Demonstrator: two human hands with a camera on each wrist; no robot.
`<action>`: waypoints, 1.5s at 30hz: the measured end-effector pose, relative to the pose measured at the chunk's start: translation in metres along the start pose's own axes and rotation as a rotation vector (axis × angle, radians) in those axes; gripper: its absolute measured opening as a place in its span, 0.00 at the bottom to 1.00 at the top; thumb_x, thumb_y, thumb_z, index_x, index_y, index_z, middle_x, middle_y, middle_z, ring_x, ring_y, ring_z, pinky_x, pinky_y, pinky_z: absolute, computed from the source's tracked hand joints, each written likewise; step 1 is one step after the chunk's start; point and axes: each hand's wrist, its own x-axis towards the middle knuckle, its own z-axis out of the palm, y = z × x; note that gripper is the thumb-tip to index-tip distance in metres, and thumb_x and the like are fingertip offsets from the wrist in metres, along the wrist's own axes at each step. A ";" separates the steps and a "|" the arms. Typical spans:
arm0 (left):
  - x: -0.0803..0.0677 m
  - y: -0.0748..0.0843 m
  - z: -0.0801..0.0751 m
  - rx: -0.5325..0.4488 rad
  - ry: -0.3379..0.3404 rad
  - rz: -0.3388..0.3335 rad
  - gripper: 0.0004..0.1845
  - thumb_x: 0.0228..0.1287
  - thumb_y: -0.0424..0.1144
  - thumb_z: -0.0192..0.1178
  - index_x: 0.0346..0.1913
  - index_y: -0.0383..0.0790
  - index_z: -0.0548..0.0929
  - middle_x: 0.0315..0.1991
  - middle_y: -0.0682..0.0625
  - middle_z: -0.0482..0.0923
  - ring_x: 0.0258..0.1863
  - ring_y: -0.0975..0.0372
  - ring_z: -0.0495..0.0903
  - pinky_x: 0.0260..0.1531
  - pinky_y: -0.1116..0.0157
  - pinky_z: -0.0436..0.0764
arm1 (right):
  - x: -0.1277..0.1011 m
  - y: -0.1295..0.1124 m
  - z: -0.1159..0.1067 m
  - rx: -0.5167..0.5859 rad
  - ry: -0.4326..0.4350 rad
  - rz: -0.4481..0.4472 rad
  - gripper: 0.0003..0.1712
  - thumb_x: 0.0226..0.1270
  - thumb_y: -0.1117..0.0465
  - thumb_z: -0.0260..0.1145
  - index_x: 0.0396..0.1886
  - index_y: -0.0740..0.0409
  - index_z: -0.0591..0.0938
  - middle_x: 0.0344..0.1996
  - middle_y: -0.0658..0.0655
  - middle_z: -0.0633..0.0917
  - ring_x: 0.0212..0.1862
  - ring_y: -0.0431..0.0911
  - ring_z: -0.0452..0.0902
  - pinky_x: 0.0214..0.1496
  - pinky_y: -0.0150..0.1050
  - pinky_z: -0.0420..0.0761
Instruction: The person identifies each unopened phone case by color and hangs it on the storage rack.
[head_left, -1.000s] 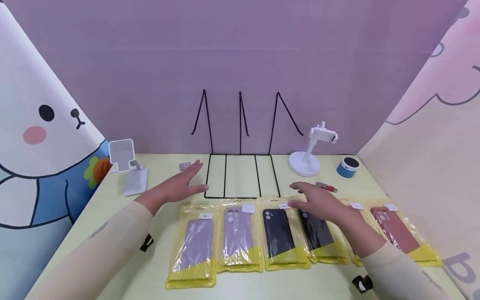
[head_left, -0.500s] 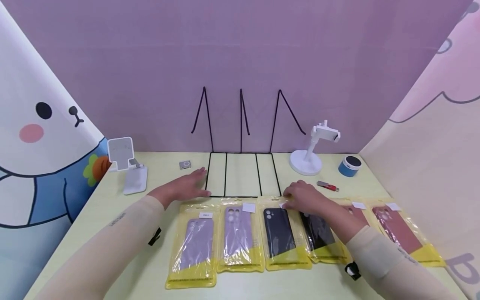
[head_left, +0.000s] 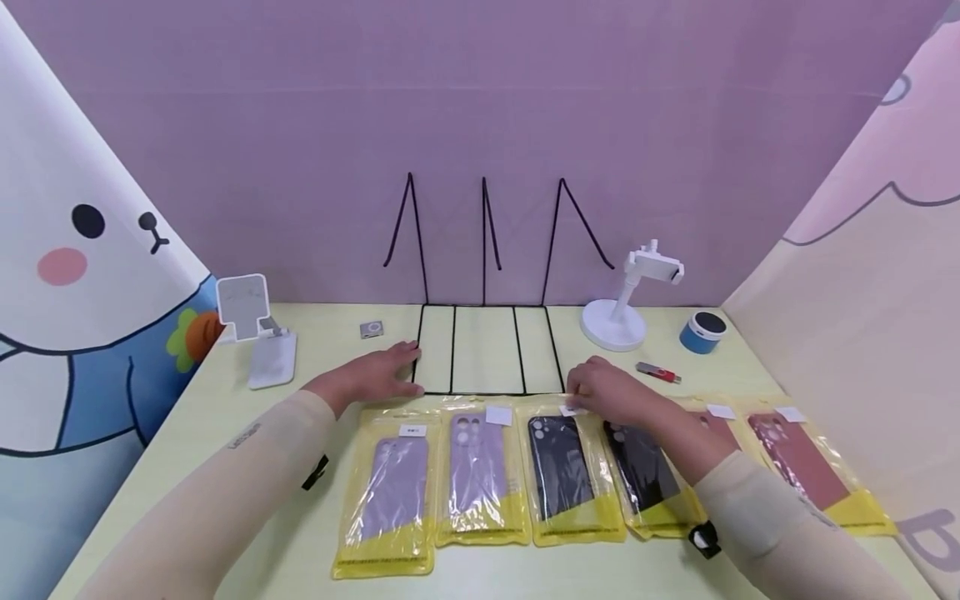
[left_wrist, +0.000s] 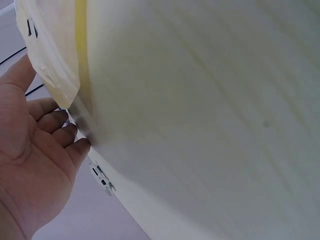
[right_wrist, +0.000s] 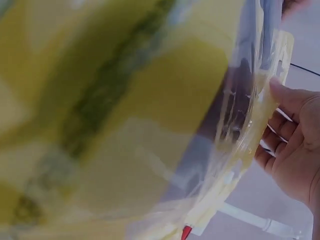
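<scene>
Several phone cases in clear-and-yellow zip bags lie in a row. Two bags on the left hold lilac cases (head_left: 397,483); in the middle is a bagged black phone case (head_left: 558,462). My right hand (head_left: 611,392) pinches the top of the bag with the second black phone case (head_left: 640,467), thumb on the front and fingers behind in the right wrist view. My hand and forearm hide the upper part of that bag. The left hand (head_left: 378,375), fingers relaxed, is at the left front corner of a black wire rack (head_left: 452,350), just behind the leftmost bag.
Bagged reddish-pink cases (head_left: 798,458) lie to the right. Behind them are a red-and-silver USB stick (head_left: 658,372), a blue speaker (head_left: 702,333) and a white phone stand (head_left: 611,325). At the left are another white stand (head_left: 272,360) and a small grey music player (head_left: 371,330).
The right hand has come down from above the bags and taken hold of the second black case's bag, whose lower end has shifted slightly. My left hand has lowered to the rack's corner.
</scene>
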 end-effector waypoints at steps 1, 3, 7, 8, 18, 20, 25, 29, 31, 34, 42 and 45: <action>0.000 0.000 0.000 0.003 0.001 0.000 0.47 0.66 0.61 0.58 0.78 0.39 0.52 0.79 0.41 0.42 0.78 0.46 0.43 0.76 0.46 0.49 | -0.001 -0.001 -0.003 0.036 0.001 0.005 0.03 0.67 0.56 0.67 0.33 0.48 0.82 0.32 0.44 0.81 0.40 0.43 0.71 0.41 0.39 0.75; 0.001 0.001 0.000 0.007 0.000 -0.006 0.47 0.66 0.61 0.58 0.78 0.40 0.52 0.80 0.42 0.42 0.78 0.46 0.44 0.76 0.47 0.49 | -0.005 -0.004 -0.011 0.131 0.002 0.019 0.03 0.69 0.55 0.65 0.34 0.46 0.81 0.32 0.45 0.81 0.37 0.43 0.73 0.39 0.39 0.76; 0.001 -0.001 0.001 0.017 0.004 -0.020 0.48 0.65 0.63 0.58 0.78 0.42 0.52 0.80 0.43 0.43 0.78 0.47 0.44 0.76 0.48 0.50 | -0.010 -0.012 -0.027 0.329 0.022 0.015 0.03 0.71 0.55 0.63 0.36 0.47 0.79 0.30 0.50 0.82 0.33 0.45 0.75 0.35 0.38 0.78; 0.002 -0.001 0.002 0.019 0.005 -0.023 0.48 0.65 0.63 0.58 0.78 0.42 0.52 0.80 0.44 0.43 0.78 0.48 0.44 0.76 0.48 0.50 | -0.012 -0.015 -0.030 0.372 0.026 0.013 0.03 0.71 0.55 0.63 0.37 0.47 0.79 0.30 0.51 0.82 0.33 0.47 0.75 0.35 0.38 0.79; 0.000 0.001 0.000 0.019 0.008 -0.014 0.47 0.65 0.63 0.58 0.77 0.42 0.54 0.79 0.43 0.44 0.78 0.47 0.45 0.76 0.48 0.50 | -0.025 -0.038 -0.058 0.572 0.105 -0.038 0.05 0.70 0.55 0.65 0.39 0.51 0.80 0.30 0.56 0.81 0.35 0.51 0.75 0.37 0.40 0.81; -0.001 0.001 0.000 0.022 0.008 -0.013 0.47 0.65 0.63 0.58 0.77 0.41 0.54 0.79 0.42 0.45 0.78 0.47 0.46 0.76 0.47 0.50 | -0.027 -0.042 -0.065 0.576 0.126 -0.042 0.05 0.70 0.55 0.65 0.40 0.50 0.81 0.30 0.55 0.80 0.34 0.49 0.74 0.36 0.38 0.80; -0.001 0.001 0.001 0.030 0.003 -0.017 0.46 0.65 0.62 0.58 0.78 0.41 0.54 0.79 0.42 0.45 0.78 0.46 0.46 0.75 0.47 0.51 | -0.034 -0.048 -0.085 0.521 0.193 -0.062 0.03 0.71 0.56 0.64 0.40 0.49 0.81 0.29 0.55 0.79 0.31 0.47 0.72 0.33 0.36 0.78; -0.001 0.001 0.000 0.030 0.005 -0.016 0.46 0.66 0.62 0.58 0.78 0.42 0.54 0.79 0.42 0.45 0.78 0.47 0.46 0.75 0.47 0.51 | -0.040 -0.051 -0.102 0.442 0.274 -0.064 0.02 0.71 0.57 0.63 0.40 0.48 0.81 0.25 0.55 0.77 0.25 0.45 0.68 0.28 0.36 0.75; -0.001 0.001 0.000 0.032 0.005 -0.015 0.46 0.66 0.62 0.58 0.78 0.42 0.54 0.79 0.42 0.45 0.78 0.47 0.46 0.76 0.48 0.51 | -0.043 -0.052 -0.110 0.424 0.325 -0.075 0.02 0.72 0.59 0.63 0.41 0.50 0.81 0.25 0.55 0.76 0.24 0.44 0.66 0.26 0.36 0.73; -0.003 0.003 -0.001 0.037 0.002 -0.013 0.46 0.66 0.62 0.57 0.78 0.41 0.53 0.79 0.42 0.45 0.78 0.47 0.46 0.75 0.47 0.51 | -0.045 -0.051 -0.122 0.427 0.410 -0.093 0.03 0.71 0.62 0.63 0.42 0.54 0.81 0.26 0.55 0.77 0.25 0.44 0.67 0.27 0.34 0.73; -0.003 0.004 -0.001 0.040 0.002 -0.015 0.46 0.66 0.61 0.58 0.78 0.41 0.54 0.79 0.41 0.45 0.78 0.46 0.47 0.75 0.47 0.51 | -0.043 -0.044 -0.144 0.454 0.585 -0.077 0.08 0.72 0.60 0.62 0.44 0.60 0.80 0.31 0.55 0.80 0.29 0.46 0.76 0.31 0.28 0.81; -0.002 0.003 -0.001 0.036 -0.004 -0.019 0.46 0.66 0.61 0.57 0.78 0.41 0.53 0.79 0.42 0.44 0.78 0.46 0.46 0.75 0.47 0.51 | -0.041 -0.042 -0.148 0.454 0.610 -0.051 0.10 0.73 0.57 0.62 0.43 0.60 0.79 0.32 0.55 0.80 0.30 0.46 0.75 0.31 0.27 0.81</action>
